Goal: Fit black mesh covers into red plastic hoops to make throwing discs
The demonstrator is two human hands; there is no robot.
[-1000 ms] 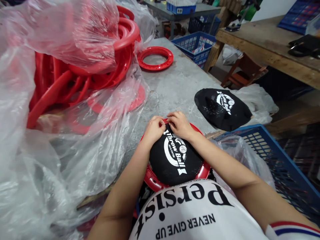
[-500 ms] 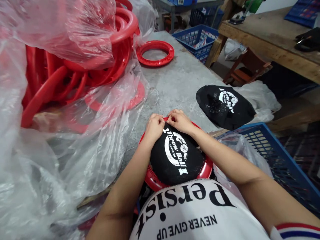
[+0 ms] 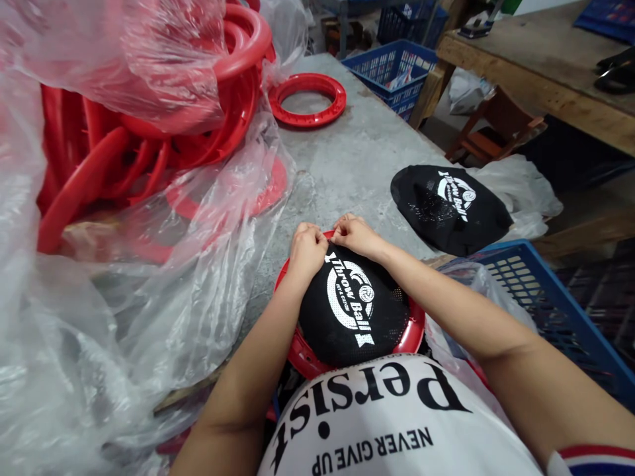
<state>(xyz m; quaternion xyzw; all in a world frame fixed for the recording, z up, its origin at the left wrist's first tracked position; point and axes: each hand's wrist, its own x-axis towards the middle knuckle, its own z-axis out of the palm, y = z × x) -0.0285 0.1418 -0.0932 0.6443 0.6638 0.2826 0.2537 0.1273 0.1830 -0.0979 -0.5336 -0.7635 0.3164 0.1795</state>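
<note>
I see my left hand [image 3: 308, 250] and right hand [image 3: 353, 235], each grip pinching the far edge of a black cloth [image 3: 354, 305]; it spans a red ring [image 3: 413, 334] at the table's [image 3: 342, 162] near end.

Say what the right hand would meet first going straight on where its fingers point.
Likely the left hand, close by at the fabric-covered ring; any gap between hands is hard to judge.

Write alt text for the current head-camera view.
A person's left hand and right hand pinch at the far edge of a black "Throw Ball" disc, a red ring showing around it. Piled red rings partly under clear plastic lie left; another black disc lies right.
</note>
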